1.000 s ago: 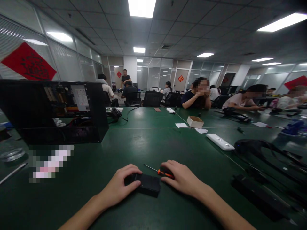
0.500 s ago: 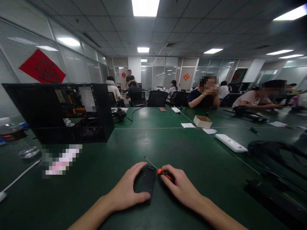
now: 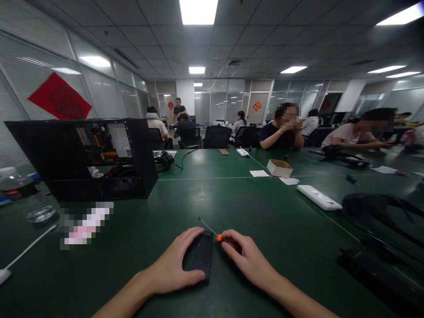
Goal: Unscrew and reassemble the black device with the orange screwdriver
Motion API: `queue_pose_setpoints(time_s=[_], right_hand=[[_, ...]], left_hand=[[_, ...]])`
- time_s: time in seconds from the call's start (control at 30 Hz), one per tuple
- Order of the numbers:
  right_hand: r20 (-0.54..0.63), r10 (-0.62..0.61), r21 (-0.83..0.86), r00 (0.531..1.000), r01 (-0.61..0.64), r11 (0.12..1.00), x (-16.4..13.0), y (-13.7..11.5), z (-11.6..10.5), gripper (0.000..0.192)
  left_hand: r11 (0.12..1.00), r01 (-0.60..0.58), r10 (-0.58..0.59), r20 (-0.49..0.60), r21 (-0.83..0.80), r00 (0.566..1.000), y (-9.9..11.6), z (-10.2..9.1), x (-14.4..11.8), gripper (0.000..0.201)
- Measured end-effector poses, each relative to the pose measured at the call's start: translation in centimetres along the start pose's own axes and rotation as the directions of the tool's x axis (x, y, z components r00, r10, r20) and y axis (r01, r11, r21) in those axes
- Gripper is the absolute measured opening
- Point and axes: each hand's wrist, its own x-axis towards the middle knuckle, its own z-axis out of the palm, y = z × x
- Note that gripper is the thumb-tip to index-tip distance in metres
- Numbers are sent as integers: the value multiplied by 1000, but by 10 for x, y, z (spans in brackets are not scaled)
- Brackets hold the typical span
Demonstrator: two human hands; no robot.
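My left hand (image 3: 179,265) curves around a flat black rectangular piece (image 3: 205,256) on the table, with the thumb at its near end and the fingertips at its far end. What the piece is, I cannot make out. To its right, my right hand (image 3: 250,256) is closed around a screwdriver (image 3: 219,238) with an orange and black handle. The thin metal shaft points up and left, past the far end of the black piece. Most of the handle is hidden by the fingers.
An open black computer case (image 3: 139,163) stands at the left, near a clear plastic bottle (image 3: 39,203). A white power bank-like device (image 3: 318,198) and black straps (image 3: 374,212) lie to the right. Farther back sits a small open box (image 3: 280,168). Several people sit beyond.
The black piece has turned slightly and shifted a little left under my left hand. My right hand and the screwdriver have barely moved. The view has tilted slightly.
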Motion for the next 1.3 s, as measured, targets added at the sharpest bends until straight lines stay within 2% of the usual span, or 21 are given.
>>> queue_pose_setpoints(time_s=[0.13,0.33,0.43,0.5,0.6,0.67,0.73,0.8,0.87,0.93,1.1,1.2,1.3], right_hand=[[-77,24,101,997,-16,995,-2,4,5,32],[-183,88,165,979,-58,985,-5,16,6,39],[-277,215,310,937,-125,943,-1,20,3,45],[-334,256,400,907,-110,910,1,19,0,48],[-410,205,428,889,-11,904,1,10,-10,45],[-430,102,357,897,66,932,0,-1,-18,39],[-393,-62,198,918,150,969,0,-16,-27,33],[-306,-258,-25,917,263,965,4,-35,-35,27],[-202,-414,-221,888,370,902,10,-57,-41,25],[-116,-498,-327,860,440,836,21,-77,-43,24],[24,-518,-347,855,493,798,52,-102,-36,21],[114,-460,-319,881,471,823,64,-102,-32,19],[141,-395,-294,908,419,859,69,-101,-30,18]], left_hand=[[1000,15,-16,-20,-8,1000,1,2,-1,95],[999,40,-40,-28,16,999,1,6,-1,95],[998,56,-55,-34,17,998,2,7,0,95],[998,54,-53,-48,20,997,6,8,1,92],[999,35,-33,-70,30,997,12,9,3,89],[999,29,-26,-86,35,996,14,9,4,90],[1000,10,-7,-97,29,995,15,10,6,90],[1000,-7,9,-108,19,994,15,10,6,88],[1000,-14,15,-114,8,993,15,10,7,86],[1000,-22,21,-119,-2,993,15,9,7,84],[1000,-18,15,-128,-17,992,18,9,8,81],[999,-13,9,-125,-33,992,19,9,8,80],[999,-13,7,-109,-53,994,19,8,8,79]])
